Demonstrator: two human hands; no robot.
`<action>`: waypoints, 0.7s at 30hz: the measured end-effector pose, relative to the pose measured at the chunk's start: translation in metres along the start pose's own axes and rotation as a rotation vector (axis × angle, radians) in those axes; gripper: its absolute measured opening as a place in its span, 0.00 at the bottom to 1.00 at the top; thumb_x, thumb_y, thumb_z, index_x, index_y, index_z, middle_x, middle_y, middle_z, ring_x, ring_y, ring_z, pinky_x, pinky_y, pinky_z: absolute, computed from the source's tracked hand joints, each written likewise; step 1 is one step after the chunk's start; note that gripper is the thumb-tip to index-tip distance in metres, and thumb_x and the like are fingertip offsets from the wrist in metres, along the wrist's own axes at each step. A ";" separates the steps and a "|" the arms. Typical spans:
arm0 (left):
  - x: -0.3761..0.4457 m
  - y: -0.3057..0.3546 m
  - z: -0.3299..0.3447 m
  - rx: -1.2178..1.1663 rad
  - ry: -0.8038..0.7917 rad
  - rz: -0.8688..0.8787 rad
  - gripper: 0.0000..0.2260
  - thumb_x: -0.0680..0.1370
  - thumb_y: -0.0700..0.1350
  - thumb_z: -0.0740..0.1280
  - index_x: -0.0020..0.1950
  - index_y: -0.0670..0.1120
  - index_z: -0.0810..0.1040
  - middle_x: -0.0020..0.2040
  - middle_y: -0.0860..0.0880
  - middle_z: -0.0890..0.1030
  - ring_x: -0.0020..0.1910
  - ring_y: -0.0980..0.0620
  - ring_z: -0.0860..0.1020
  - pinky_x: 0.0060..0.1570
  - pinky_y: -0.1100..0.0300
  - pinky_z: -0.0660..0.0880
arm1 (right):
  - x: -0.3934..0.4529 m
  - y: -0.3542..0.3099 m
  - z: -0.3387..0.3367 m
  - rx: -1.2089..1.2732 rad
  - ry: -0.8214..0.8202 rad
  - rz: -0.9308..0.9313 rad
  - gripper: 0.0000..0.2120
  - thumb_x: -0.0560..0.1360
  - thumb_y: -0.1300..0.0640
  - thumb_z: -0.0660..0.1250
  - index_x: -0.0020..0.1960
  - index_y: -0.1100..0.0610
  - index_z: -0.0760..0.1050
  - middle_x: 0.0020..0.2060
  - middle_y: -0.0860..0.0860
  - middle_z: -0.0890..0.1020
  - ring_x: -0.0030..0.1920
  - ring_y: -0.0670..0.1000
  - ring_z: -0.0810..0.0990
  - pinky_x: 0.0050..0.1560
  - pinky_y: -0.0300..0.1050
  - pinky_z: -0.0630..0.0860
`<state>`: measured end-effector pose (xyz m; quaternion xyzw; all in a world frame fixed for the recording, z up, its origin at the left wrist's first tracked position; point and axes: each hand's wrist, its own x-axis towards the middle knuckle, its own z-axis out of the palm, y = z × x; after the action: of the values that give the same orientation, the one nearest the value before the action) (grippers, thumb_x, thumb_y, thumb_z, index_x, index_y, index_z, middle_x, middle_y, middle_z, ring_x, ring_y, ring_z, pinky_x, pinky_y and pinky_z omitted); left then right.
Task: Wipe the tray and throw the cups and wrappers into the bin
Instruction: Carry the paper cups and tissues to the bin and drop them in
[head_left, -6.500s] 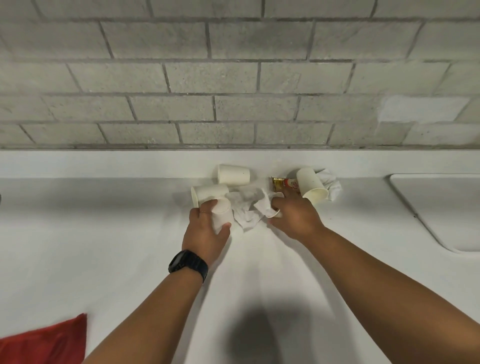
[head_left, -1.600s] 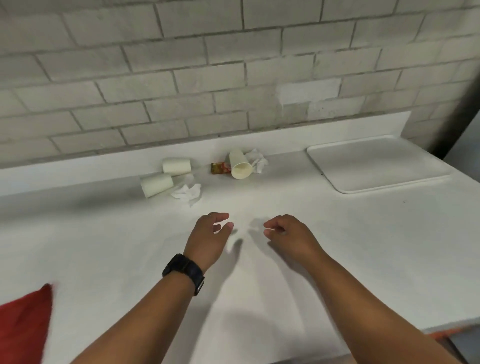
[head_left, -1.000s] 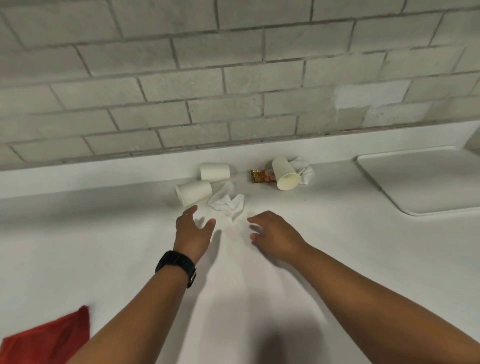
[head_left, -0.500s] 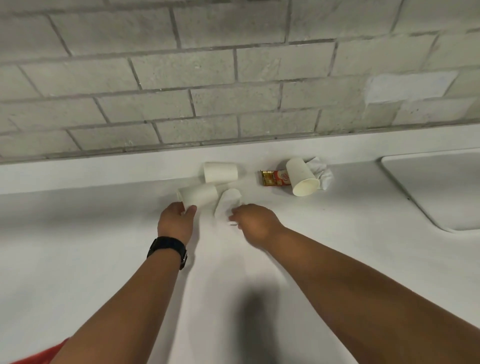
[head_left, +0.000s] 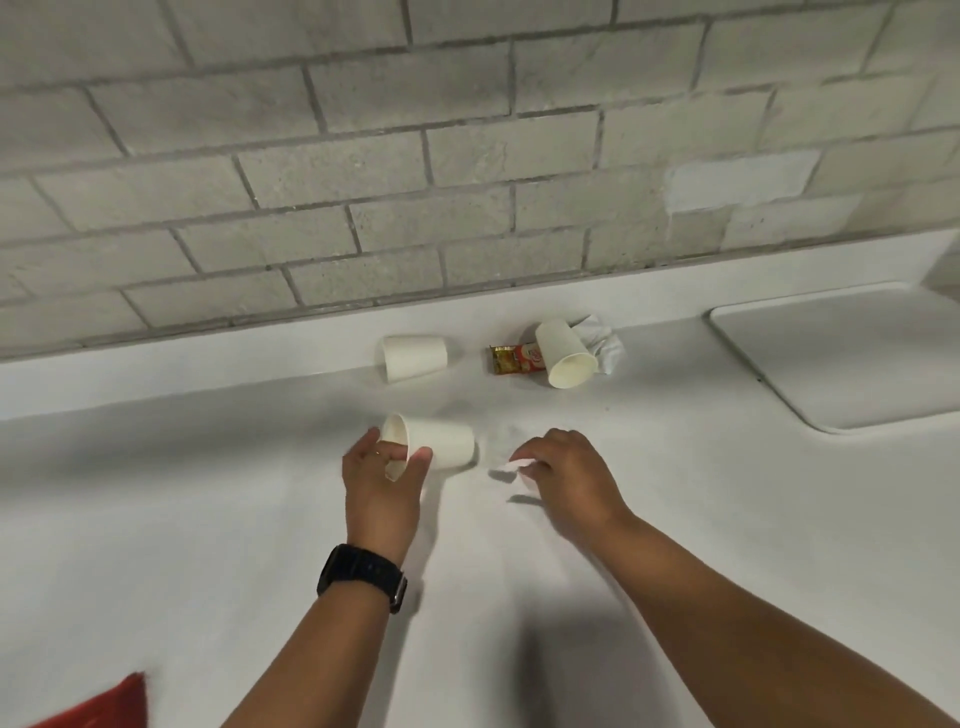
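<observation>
My left hand (head_left: 382, 486) grips the rim of a white paper cup (head_left: 441, 441) held on its side just above the counter. My right hand (head_left: 566, 475) is closed on a crumpled white tissue (head_left: 511, 457), mostly hidden under the fingers. Further back, a second white cup (head_left: 414, 357) lies on its side by the backsplash. A third cup (head_left: 563, 353) lies tipped beside a gold and red wrapper (head_left: 514, 358), with another crumpled tissue (head_left: 605, 343) behind it. The white tray (head_left: 852, 358) sits at the right.
The white counter (head_left: 208, 519) runs along a grey brick wall (head_left: 467, 156) with a low white backsplash. A red cloth (head_left: 104, 706) shows at the bottom left corner. My left wrist carries a black watch (head_left: 363, 574).
My left hand has picked up the nearest cup and drawn it toward me. My right hand has closed on the tissue and pulled it back from the other litter.
</observation>
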<state>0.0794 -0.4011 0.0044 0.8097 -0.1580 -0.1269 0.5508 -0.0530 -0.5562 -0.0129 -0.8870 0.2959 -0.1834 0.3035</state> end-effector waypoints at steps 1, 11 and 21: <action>-0.008 0.000 0.004 0.000 -0.049 0.007 0.09 0.73 0.50 0.71 0.44 0.47 0.76 0.67 0.59 0.65 0.59 0.54 0.74 0.59 0.57 0.71 | -0.010 -0.001 -0.009 0.065 0.023 0.025 0.09 0.75 0.60 0.67 0.48 0.49 0.83 0.41 0.48 0.78 0.48 0.48 0.74 0.45 0.35 0.68; -0.084 0.043 0.051 0.004 -0.293 0.124 0.08 0.72 0.52 0.73 0.42 0.49 0.80 0.70 0.56 0.70 0.60 0.56 0.74 0.52 0.65 0.70 | -0.096 0.023 -0.100 0.464 0.317 0.245 0.12 0.77 0.62 0.64 0.49 0.47 0.81 0.48 0.49 0.78 0.49 0.41 0.77 0.39 0.19 0.66; -0.200 0.088 0.166 -0.095 -0.622 0.183 0.09 0.72 0.47 0.73 0.35 0.48 0.76 0.66 0.56 0.75 0.59 0.59 0.77 0.58 0.60 0.71 | -0.214 0.114 -0.196 0.543 0.535 0.436 0.13 0.78 0.59 0.63 0.52 0.42 0.80 0.53 0.47 0.78 0.50 0.37 0.76 0.45 0.20 0.67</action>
<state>-0.1776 -0.4931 0.0324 0.6879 -0.3847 -0.3251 0.5226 -0.3611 -0.5772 0.0294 -0.6130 0.4854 -0.4095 0.4700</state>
